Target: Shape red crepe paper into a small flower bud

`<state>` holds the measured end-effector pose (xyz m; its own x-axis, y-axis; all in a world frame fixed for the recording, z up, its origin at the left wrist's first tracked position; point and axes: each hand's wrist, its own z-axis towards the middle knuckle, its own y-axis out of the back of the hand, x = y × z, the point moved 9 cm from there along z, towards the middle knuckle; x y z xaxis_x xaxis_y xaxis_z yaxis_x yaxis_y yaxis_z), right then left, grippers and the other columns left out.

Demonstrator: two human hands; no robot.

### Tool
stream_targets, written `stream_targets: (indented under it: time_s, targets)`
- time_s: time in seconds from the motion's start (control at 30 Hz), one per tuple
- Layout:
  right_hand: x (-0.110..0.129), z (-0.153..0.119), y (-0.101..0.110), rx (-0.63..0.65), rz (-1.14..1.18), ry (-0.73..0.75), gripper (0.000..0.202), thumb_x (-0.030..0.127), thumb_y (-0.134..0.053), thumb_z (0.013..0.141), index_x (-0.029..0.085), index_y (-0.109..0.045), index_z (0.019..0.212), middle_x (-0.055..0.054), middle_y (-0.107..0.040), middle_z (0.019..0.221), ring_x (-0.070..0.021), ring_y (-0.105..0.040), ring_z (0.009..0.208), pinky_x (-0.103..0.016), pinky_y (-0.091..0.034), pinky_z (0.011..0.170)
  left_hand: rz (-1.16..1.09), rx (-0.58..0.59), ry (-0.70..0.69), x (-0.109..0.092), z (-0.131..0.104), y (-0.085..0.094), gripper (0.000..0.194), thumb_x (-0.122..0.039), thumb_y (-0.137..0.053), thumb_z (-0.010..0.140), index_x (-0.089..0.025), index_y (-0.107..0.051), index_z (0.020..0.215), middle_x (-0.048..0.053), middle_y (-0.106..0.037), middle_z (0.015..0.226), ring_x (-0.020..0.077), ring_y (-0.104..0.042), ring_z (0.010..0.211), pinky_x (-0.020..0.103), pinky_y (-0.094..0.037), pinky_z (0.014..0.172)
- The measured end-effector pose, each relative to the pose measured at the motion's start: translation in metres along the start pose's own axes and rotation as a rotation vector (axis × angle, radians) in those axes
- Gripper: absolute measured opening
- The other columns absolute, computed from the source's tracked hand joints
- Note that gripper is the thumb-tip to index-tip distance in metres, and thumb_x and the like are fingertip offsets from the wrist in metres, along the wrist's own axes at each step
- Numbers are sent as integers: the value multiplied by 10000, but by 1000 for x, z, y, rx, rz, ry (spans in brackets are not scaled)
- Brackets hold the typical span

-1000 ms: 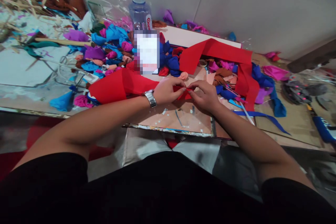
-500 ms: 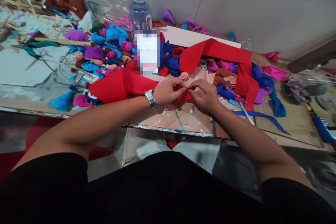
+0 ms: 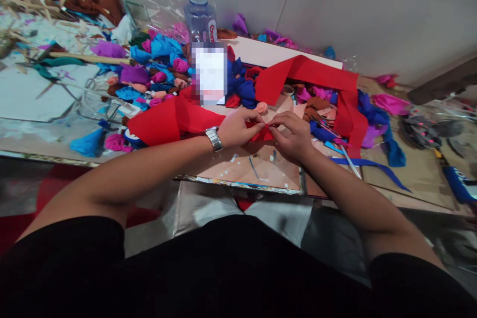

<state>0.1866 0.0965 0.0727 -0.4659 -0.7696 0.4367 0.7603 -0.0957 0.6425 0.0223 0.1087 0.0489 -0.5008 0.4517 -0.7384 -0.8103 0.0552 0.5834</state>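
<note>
A long red strip (image 3: 199, 118) of paper or cloth reaches from the left to between my fingers. My left hand (image 3: 240, 128), with a metal watch at the wrist, pinches its end between thumb and fingers. Fingertips almost touching it, my right hand (image 3: 290, 134) pinches the same red piece from the other side. The small red part at the fingertips is partly hidden. Another wide red strip (image 3: 320, 73) lies folded behind and to the right. Just beyond my left hand sits a small peach rosette (image 3: 261, 108).
A capped bottle (image 3: 200, 17) stands at the back beside a bright, blurred-out phone-like screen (image 3: 210, 77). Several crumpled coloured pieces (image 3: 134, 73) are heaped at left. Green-handled pliers (image 3: 46, 69) lie far left. A blue strip (image 3: 383, 168) crosses the right side, near the table's front edge (image 3: 238, 187).
Both hands keep nearly the same place. The red piece between the fingertips has shifted slightly and shows a bit more below them.
</note>
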Motion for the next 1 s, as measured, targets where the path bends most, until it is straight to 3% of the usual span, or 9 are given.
stream_targets:
  time_s: [0.33,0.73,1.0]
  targets:
    - [-2,0,-2,13,4,-21,131,380,-694,1013,292,-785,981,-71,-825,1021,-275,-773,966,-466,-618,889,-6,7,-17,0,-1,-2,277,-424,-660,972,-214,-829,908,53,-819,909,199,-700,836,350,-510,792]
    - [7,1,3,-71,25,28,93,336,-720,1010,266,-757,961,-60,-786,988,-247,-747,930,-421,-612,844,-17,-14,-17,-1,-1,-1,296,-440,-658,972,-209,-826,894,52,-806,895,199,-687,827,347,-489,781]
    - [0,-1,-4,-47,108,-56,55,300,-707,1013,260,-711,974,-47,-742,945,-227,-704,881,-390,-583,791,2,-22,-41,-2,-2,-2,285,-425,-657,980,-207,-831,925,67,-815,958,219,-697,891,374,-510,842]
